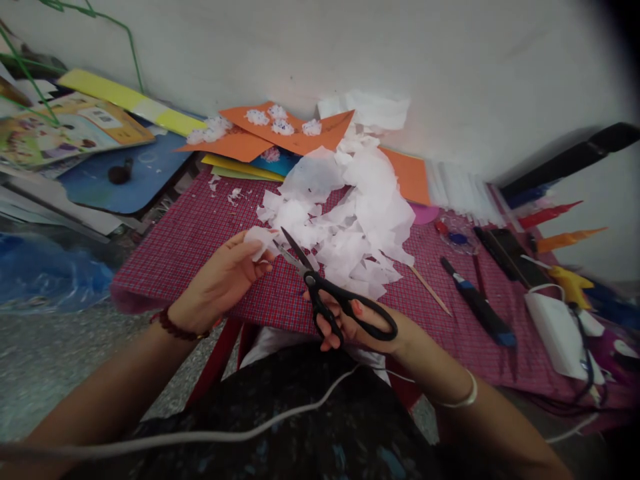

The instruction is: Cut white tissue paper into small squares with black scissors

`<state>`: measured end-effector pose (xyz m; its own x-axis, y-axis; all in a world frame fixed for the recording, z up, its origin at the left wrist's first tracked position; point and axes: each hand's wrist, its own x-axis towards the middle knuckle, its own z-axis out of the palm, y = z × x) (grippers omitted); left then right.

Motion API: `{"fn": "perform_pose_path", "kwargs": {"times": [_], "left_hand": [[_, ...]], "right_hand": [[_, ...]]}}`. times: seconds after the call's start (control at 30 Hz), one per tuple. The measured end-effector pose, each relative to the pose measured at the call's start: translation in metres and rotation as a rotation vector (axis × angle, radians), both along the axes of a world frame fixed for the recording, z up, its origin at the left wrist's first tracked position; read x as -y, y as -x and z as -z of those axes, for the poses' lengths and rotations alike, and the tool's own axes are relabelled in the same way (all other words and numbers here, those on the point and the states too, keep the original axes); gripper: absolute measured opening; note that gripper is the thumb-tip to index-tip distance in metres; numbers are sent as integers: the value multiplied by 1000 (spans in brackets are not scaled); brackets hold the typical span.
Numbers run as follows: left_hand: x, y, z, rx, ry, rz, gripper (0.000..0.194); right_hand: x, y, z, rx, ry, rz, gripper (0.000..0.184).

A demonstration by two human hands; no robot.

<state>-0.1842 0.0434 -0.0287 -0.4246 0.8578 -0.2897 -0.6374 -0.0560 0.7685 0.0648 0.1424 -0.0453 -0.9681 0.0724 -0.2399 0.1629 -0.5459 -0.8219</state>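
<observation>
Between the thumb and fingers of my left hand (pixel 225 277) is a small piece of white tissue paper (pixel 259 241). My right hand (pixel 353 323) has its fingers through the handles of black-handled scissors (pixel 313 277). The scissor blades stand apart and point up and left, close beside the paper piece; whether they touch it I cannot tell. Just beyond both hands, a loose heap of white paper scraps (pixel 360 213) covers the middle of the table.
Orange sheets with white paper puffs (pixel 320 133) lie against the wall. A wooden stick (pixel 431 291) and a blue-black cutter (pixel 477 303) rest on the checked tablecloth (pixel 185 250) to the right. A white cable (pixel 250 430) crosses my lap. Books (pixel 75 130) are at left.
</observation>
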Motion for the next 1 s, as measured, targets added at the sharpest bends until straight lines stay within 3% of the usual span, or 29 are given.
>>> {"fn": "perform_pose_path", "kwargs": {"times": [0.23,0.37,0.53,0.73,0.87,1.0], "left_hand": [[0,-7,5,-340,26,4,17],[5,-9,2,-452,106,98,20],[8,-11,1,-371,164,207,25],[5,-10,0,-313,219,220,23],[2,-10,1,-326,203,229,23],[1,-7,2,-349,185,244,26]], "right_hand": [[2,-5,-28,77,-376,1,68],[4,-4,-26,113,-399,9,70],[1,4,-19,78,-479,17,67],[1,4,-15,88,-523,50,63],[1,1,-12,144,-483,71,59],[-1,-1,-13,210,-397,53,67]]}}
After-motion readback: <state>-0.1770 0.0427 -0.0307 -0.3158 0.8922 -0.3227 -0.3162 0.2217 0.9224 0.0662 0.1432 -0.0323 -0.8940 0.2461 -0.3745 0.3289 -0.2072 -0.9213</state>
